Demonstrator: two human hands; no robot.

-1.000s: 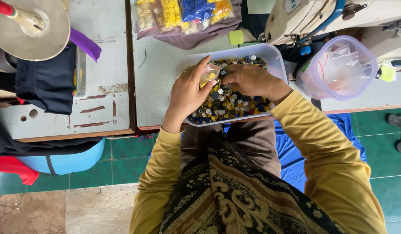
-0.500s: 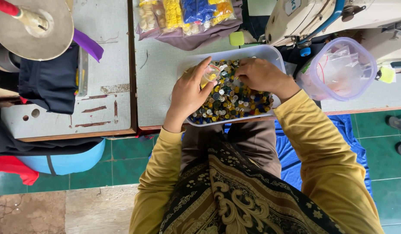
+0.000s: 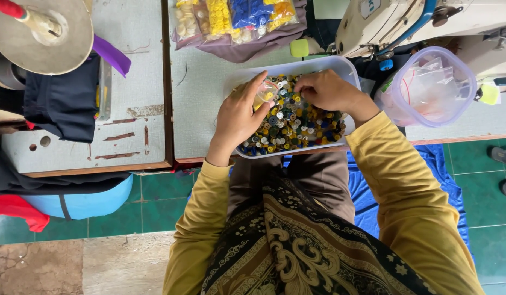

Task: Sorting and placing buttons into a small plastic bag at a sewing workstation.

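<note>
Mustard-yellow sleeves reach forward from the lap, and both hands are down in the tray (image 3: 340, 64) of buttons (image 3: 296, 128). The tray sits at the table's (image 3: 204, 93) near edge, its long axis running left to right, its front rim right at the edge or perhaps just over it.

Left hand (image 3: 237, 117) lies at the tray's left end, fingers loosely curled, thumb and forefinger pinching a small clear bag (image 3: 264, 94) that looks to have a few yellow buttons inside. Right hand (image 3: 325, 90) is over the far middle of the pile, fingers bent down and bunched among the buttons; whether it has one pinched, I cannot tell. The two hands are close, the bag just left of the right fingertips, so the right hand is the nearer one to the bag's mouth.

Room to move: bare table to the left of the tray, a round clear tub (image 3: 428, 87) near on the right, a sewing machine (image 3: 406, 22) beyond that. Farther back, bags of sorted buttons (image 3: 231, 16) in yellow and blue lie on a cloth, well apart from the hands
</note>
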